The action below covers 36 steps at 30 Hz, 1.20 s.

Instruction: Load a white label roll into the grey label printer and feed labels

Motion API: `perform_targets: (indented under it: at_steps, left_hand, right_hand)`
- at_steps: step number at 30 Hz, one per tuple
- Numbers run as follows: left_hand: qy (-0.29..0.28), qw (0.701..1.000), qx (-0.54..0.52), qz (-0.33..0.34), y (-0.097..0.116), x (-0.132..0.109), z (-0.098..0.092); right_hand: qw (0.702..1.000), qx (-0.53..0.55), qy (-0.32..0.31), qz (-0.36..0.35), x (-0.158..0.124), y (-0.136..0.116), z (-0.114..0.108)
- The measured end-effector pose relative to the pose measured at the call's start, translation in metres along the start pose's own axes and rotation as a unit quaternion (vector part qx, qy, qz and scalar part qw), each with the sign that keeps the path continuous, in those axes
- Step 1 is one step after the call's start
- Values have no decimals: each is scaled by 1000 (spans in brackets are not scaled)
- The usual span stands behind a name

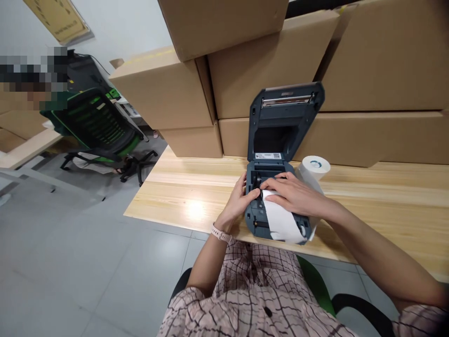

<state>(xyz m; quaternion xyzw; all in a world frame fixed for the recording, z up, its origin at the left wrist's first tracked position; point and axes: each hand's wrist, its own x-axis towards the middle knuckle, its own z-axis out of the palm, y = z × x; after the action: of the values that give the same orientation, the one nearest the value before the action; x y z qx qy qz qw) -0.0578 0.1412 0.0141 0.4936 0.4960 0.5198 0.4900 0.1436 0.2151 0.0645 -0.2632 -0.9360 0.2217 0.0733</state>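
A dark blue-grey label printer sits at the near edge of a light wooden table, its lid swung up and open. A strip of white label paper runs out of its bay over the front. My left hand grips the printer's left side, thumb at the inner paper guide. My right hand lies over the paper in the bay, fingers bent and pressing down on it. A white paper roll stands just right of the printer, behind my right wrist.
Large cardboard boxes are stacked along the back of the table, close behind the printer. A black and green office chair stands on the grey floor to the left, next to another wooden desk.
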Motion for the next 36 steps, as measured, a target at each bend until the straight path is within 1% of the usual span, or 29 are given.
perform_targets:
  at_steps: [4, 9, 16, 20, 22, 24, 26, 27, 28, 29, 31, 32, 33, 34, 36]
  left_hand:
    - [-3, 999, -28, -16, 1, -1, 2]
    - [-5, 1000, -24, -17, 1, -2, 1]
    - [2, 999, -34, -23, 2, -2, 1]
    - [0, 999, -36, -30, 0, 1, 2]
    - [2, 999, -25, -32, -1, -1, 3]
    - [36, 999, 21, -13, 1, -10, 2]
    - [81, 990, 101, 50, 7, -24, 0]
    - [84, 981, 145, 94, 12, -33, -1]
    - [62, 972, 179, 140, 17, -41, -3]
    - [18, 962, 208, 175, 22, -48, -4]
    - [-78, 939, 262, 211, 30, -58, -6]
    - [-110, 926, 288, 216, 31, -60, -5]
    - [-127, 916, 313, 218, 31, -60, -4]
    - [-132, 907, 333, 220, 29, -59, -3]
    - [-126, 894, 360, 236, 23, -55, 0]
  right_hand:
    - [1000, 15, 3, -6, 5, 1, -2]
    - [1000, 24, -10, -7, 9, 4, -5]
    - [998, 53, -16, 10, 5, 6, -7]
    - [998, 61, -21, 3, 7, 9, -6]
    - [998, 62, -23, -5, 7, 10, -7]
    - [998, 60, -27, -23, 8, 10, -8]
    - [997, 58, -35, -48, 8, 11, -10]
    - [996, 58, -39, -60, 7, 12, -11]
    - [995, 59, -41, -69, 7, 13, -11]
    - [994, 60, -43, -78, 7, 14, -12]
    - [993, 61, -44, -87, 7, 16, -13]
    - [993, 60, -43, -90, 7, 16, -13]
    - [993, 60, -44, -91, 7, 17, -13]
    - [993, 59, -45, -93, 7, 17, -13]
    - [992, 57, -48, -99, 6, 18, -13]
